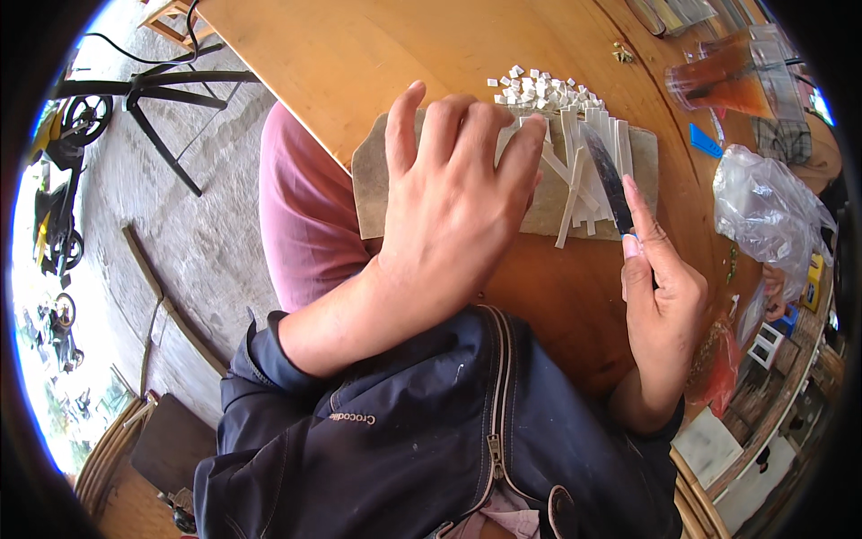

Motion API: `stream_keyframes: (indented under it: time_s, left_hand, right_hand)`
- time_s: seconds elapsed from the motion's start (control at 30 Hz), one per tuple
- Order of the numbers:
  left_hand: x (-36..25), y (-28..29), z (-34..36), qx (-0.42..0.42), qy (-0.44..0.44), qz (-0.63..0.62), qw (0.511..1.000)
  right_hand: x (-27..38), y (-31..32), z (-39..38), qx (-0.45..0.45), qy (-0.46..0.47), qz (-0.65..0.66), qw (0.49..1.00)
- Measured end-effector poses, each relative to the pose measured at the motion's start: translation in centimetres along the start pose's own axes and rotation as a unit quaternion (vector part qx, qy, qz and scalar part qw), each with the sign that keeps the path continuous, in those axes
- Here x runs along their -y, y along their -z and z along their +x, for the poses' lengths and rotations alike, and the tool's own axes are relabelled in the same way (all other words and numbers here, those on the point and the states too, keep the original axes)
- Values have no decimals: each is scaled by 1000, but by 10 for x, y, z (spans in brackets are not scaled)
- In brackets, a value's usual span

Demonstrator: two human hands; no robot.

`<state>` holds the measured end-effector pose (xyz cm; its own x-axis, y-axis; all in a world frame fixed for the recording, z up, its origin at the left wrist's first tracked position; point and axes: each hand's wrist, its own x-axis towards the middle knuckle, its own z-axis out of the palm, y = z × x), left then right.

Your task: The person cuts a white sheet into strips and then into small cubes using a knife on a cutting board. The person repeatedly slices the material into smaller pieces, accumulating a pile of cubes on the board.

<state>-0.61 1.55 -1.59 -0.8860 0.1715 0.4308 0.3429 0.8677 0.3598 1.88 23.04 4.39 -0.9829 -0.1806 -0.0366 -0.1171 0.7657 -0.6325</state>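
My left hand [453, 193] hovers with its fingers apart over a worn cutting board [371, 171], and nothing shows in its grasp. Its thumb side is nearest a bunch of long white strips [579, 184], some straight, some crossed at an angle. My right hand [663, 292] grips a knife [606, 171], the index finger stretched along it. The dark blade points away from me, over the right-hand strips. Beyond them, small white cubes [543, 92] lie heaped at the board's far edge and on the table. My left hand hides the middle of the board.
On the wooden table [314, 54], a clear plastic cup of brown drink [718, 79] is at the far right, near a blue plastic piece [705, 141]. A clear plastic bag [763, 198] sits closer. Another person's hand [774, 283] shows beside it. A black-legged stand [148, 88] is off to the left.
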Motion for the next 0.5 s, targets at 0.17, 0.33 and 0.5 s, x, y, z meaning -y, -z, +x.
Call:
stream_keyframes:
  time_s: [0.17,0.33,0.5]
  left_hand:
    - [2,-5,13,13,-2,32,999]
    - [14,-2,26,-14,-3,-6,1000]
    - [19,3,41,36,-16,-1,999]
  right_hand:
    - [-5,1,2,-5,1,11,1000]
    - [-4,3,5,0,6,13,1000]
    - [-1,6,8,20,-8,27,999]
